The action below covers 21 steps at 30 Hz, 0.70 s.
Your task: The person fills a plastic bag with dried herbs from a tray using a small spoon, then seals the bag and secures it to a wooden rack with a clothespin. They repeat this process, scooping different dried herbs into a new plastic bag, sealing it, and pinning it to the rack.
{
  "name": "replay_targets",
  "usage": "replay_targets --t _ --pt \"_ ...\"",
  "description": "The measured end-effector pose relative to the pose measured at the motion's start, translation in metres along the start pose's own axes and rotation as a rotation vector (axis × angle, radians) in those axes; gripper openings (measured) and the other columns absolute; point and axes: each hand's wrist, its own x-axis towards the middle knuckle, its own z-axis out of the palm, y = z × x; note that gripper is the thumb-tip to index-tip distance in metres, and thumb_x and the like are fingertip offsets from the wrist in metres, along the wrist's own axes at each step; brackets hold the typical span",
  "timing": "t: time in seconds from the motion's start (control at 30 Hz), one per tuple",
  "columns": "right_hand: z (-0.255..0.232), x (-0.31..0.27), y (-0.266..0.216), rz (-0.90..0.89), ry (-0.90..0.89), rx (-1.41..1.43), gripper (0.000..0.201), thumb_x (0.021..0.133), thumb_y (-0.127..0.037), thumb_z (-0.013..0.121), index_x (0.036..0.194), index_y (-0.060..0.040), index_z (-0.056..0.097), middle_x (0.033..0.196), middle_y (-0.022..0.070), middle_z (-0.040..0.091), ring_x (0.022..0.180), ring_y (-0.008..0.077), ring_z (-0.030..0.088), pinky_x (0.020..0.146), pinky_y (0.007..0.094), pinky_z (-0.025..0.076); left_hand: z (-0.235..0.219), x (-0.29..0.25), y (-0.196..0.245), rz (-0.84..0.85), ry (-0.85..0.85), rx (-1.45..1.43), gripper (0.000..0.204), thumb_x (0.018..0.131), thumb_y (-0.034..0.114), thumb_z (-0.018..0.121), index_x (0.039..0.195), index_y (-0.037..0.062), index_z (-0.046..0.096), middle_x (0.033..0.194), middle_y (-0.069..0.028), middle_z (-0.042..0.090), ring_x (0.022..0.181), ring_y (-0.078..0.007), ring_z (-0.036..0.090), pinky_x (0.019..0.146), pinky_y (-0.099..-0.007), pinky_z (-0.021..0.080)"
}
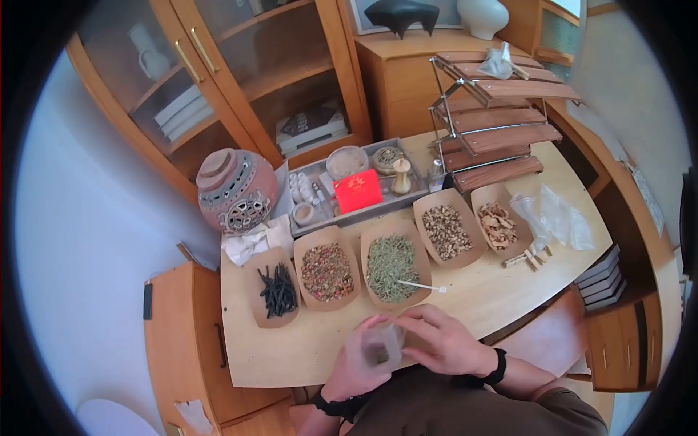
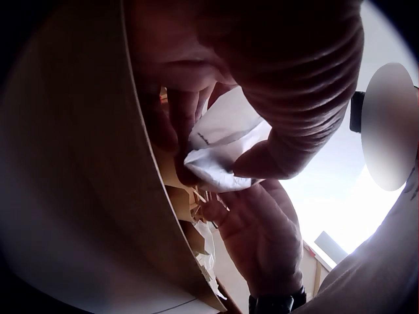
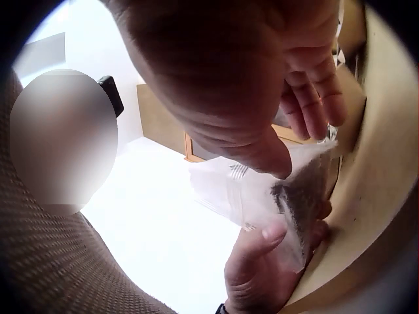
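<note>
My left hand [image 1: 356, 367] grips a small translucent bag [image 3: 258, 193] near the table's front edge. A little dark, dried matter shows inside it in the right wrist view. My right hand [image 1: 447, 341] is at the bag's upper edge, fingers extended and spread from the thumb. In the right wrist view its thumb overlaps the bag. Beyond the hands stands a paper tray [image 1: 424, 299] of dried green herb [image 1: 392, 265], with a thin white stick [image 1: 420, 285] lying across it. Left of it are trays of reddish mixed bits [image 1: 327, 272] and dark strips [image 1: 278, 292].
To the right are trays of pale brown pieces [image 1: 446, 232] and woody slices [image 1: 498, 225], clear plastic bags [image 1: 563, 218] and wooden clips [image 1: 527, 258]. Behind stand a grey tray [image 1: 313, 225] with a red packet [image 1: 358, 190], a pierced clay pot [image 1: 236, 189] and a folding wooden rack [image 1: 502, 138].
</note>
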Motion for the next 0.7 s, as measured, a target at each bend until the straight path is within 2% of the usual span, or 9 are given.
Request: replay_targets --t 0.07,0.1,0.13,0.2,0.33,0.4,0.5,0.63,0.7 --pt "0.010 -0.002 0.005 -0.005 -0.052 0.168 0.064 0.090 -0.014 0.081 0.149 -0.0099 0.057 0.127 0.0149 0.063 0.108 0.0353 0.066 0.089 0.0417 0.059 0.003 -0.003 -0.002 0.014 0.035 -0.024 0.087 0.077 0.004 0.077 0.157 0.0002 0.042 0.138 -0.0139 0.067 0.118 -0.0232 0.069 0.104 -0.0384 0.053" --pt "0.012 -0.003 0.006 0.028 -0.057 0.207 0.058 0.092 -0.014 0.081 0.146 -0.0089 0.060 0.121 0.0136 0.064 0.101 0.0307 0.069 0.085 0.0386 0.060 0.005 -0.006 -0.004 0.018 0.075 -0.049 0.086 0.076 0.004 0.073 0.156 -0.0001 0.043 0.134 -0.0147 0.068 0.116 -0.0237 0.070 0.103 -0.0379 0.053" --pt "0.011 -0.003 0.007 0.021 -0.051 0.195 0.058 0.092 -0.014 0.081 0.146 -0.0089 0.060 0.121 0.0136 0.064 0.101 0.0307 0.069 0.085 0.0386 0.060 0.005 -0.009 -0.005 0.032 0.072 -0.048 0.086 0.076 0.004 0.073 0.156 -0.0001 0.043 0.134 -0.0147 0.068 0.116 -0.0237 0.070 0.103 -0.0379 0.053" --pt "0.008 -0.005 0.009 0.294 -0.171 0.422 0.047 0.093 -0.009 0.081 0.138 -0.0059 0.066 0.119 0.0114 0.066 0.098 0.0234 0.069 0.085 0.0339 0.058 0.005 -0.013 -0.008 0.159 0.132 0.108 0.078 0.080 0.008 0.069 0.154 -0.0013 0.045 0.132 -0.0165 0.069 0.117 -0.0254 0.070 0.102 -0.0375 0.053" --pt "0.018 -0.013 0.033 0.299 -0.147 0.510 0.031 0.095 -0.006 0.080 0.124 -0.0025 0.073 0.108 0.0092 0.068 0.090 0.0180 0.068 0.080 0.0308 0.056 0.003 -0.016 -0.019 0.166 0.142 0.036 0.062 0.091 0.012 0.066 0.149 -0.0038 0.049 0.128 -0.0178 0.070 0.114 -0.0271 0.072 0.101 -0.0385 0.053" --pt "0.018 -0.014 0.039 0.270 -0.082 0.424 0.016 0.095 -0.005 0.081 0.109 0.0006 0.077 0.097 0.0083 0.070 0.085 0.0178 0.067 0.075 0.0307 0.054 0.002 -0.018 -0.020 0.102 0.196 0.091 0.041 0.102 0.012 0.059 0.140 -0.0044 0.057 0.120 -0.0178 0.071 0.103 -0.0278 0.073 0.095 -0.0384 0.055" --pt "0.019 -0.013 0.043 0.219 0.071 0.464 0.015 0.093 -0.007 0.082 0.105 0.0010 0.078 0.085 0.0079 0.068 0.074 0.0189 0.064 0.065 0.0301 0.050 0.006 -0.017 -0.017 0.051 0.268 0.206 0.031 0.108 0.010 0.052 0.134 -0.0038 0.062 0.114 -0.0182 0.071 0.092 -0.0274 0.071 0.088 -0.0374 0.055" --pt "0.018 -0.018 0.053 0.198 0.149 0.473 0.014 0.093 -0.006 0.082 0.104 0.0012 0.078 0.086 0.0096 0.070 0.073 0.0192 0.065 0.065 0.0306 0.051 0.011 -0.013 -0.013 -0.002 0.347 0.207 0.028 0.109 0.012 0.054 0.129 -0.0030 0.066 0.109 -0.0173 0.072 0.087 -0.0251 0.068 0.082 -0.0360 0.055" --pt "0.017 -0.022 0.054 0.242 0.278 0.414 0.014 0.092 -0.006 0.082 0.103 0.0017 0.078 0.087 0.0101 0.071 0.073 0.0199 0.066 0.065 0.0310 0.051 0.014 -0.009 -0.008 0.104 0.372 0.239 0.027 0.110 0.012 0.054 0.125 -0.0034 0.069 0.105 -0.0167 0.073 0.090 -0.0234 0.070 0.080 -0.0353 0.055"
